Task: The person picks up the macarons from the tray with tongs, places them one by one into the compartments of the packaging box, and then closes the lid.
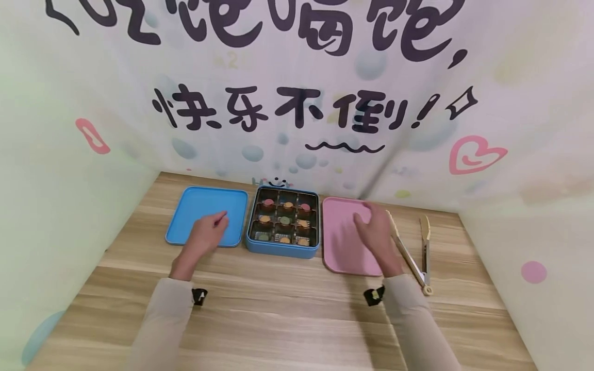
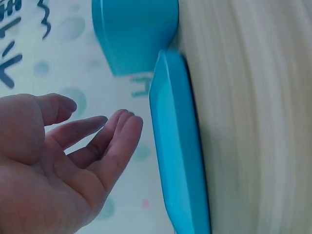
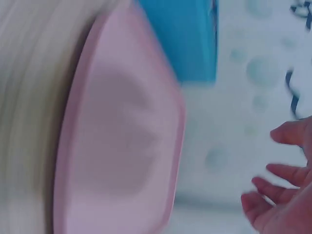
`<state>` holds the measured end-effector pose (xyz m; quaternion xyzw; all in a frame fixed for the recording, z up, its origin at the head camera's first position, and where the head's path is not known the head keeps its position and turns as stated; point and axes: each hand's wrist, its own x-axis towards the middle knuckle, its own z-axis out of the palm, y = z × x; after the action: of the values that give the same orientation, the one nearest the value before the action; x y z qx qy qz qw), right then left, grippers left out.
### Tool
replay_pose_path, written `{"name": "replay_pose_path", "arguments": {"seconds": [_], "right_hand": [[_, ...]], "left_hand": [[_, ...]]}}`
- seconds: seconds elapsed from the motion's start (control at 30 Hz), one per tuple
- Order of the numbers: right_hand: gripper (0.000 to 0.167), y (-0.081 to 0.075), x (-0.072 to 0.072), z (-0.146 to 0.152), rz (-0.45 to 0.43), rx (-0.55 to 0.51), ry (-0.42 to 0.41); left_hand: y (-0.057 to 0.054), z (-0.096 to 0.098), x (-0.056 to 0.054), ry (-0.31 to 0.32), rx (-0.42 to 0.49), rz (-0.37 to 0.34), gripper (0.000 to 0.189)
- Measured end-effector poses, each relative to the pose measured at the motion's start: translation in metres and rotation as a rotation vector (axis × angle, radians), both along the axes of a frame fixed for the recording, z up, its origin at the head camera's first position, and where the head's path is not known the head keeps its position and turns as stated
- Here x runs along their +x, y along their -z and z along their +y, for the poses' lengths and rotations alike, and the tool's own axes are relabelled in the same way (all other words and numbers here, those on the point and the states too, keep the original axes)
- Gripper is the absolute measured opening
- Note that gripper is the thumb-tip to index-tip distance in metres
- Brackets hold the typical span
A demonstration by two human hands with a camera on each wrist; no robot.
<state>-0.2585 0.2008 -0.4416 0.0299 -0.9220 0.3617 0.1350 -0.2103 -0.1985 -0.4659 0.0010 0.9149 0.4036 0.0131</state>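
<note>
My left hand (image 1: 207, 233) hovers over the blue tray (image 1: 192, 211), its fingers loosely bent with nothing in them; the left wrist view shows the palm and a gap between thumb and fingers. Above the pink tray (image 1: 341, 242) is my right hand (image 1: 375, 230), fingers spread and slightly bent, holding nothing. Between the trays stands a blue box (image 1: 282, 249) divided into compartments, with small round pieces in pink, orange and green inside. What those pieces are is too small to tell. Neither hand touches the box.
Tongs (image 1: 425, 257) with cream tips lie spread on the wooden table (image 1: 278, 319), right of the pink tray. A printed wall (image 1: 297, 139) stands close behind the trays and box, with side walls to the left and right.
</note>
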Motion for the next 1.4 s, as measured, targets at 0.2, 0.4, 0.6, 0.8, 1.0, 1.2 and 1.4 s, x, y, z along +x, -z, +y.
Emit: {"name": "replay_pose_path", "arguments": {"seconds": [0.2,0.4,0.6,0.8,1.0,1.2,1.4], "right_hand": [[0.034,-0.007,0.004,-0.077,-0.113,-0.342,-0.239],[0.035,-0.006,0.018,-0.146,-0.305,-0.621,-0.518],[0.044,0.002,0.027,-0.195,-0.513,-0.667,-0.590],[0.059,0.010,0.032,-0.228,-0.635,-0.602,-0.556],[0.071,0.016,0.044,-0.248,-0.681,-0.473,-0.456],[0.079,0.028,0.047,-0.259,-0.682,-0.434,-0.355],[0.082,0.035,0.046,-0.262,-0.752,-0.456,-0.280]], "left_hand": [[-0.006,-0.036,0.003,-0.078,0.018,-0.020,0.054],[-0.002,-0.068,0.004,-0.209,0.052,-0.006,0.052],[0.006,-0.090,0.003,-0.280,0.019,0.017,0.049],[0.012,-0.101,0.003,-0.253,-0.029,-0.025,0.049],[0.018,-0.103,0.002,-0.204,-0.058,-0.016,0.046],[0.021,-0.095,-0.002,-0.204,-0.059,-0.047,0.046],[0.027,-0.091,-0.002,-0.195,-0.043,-0.106,0.045]]}}
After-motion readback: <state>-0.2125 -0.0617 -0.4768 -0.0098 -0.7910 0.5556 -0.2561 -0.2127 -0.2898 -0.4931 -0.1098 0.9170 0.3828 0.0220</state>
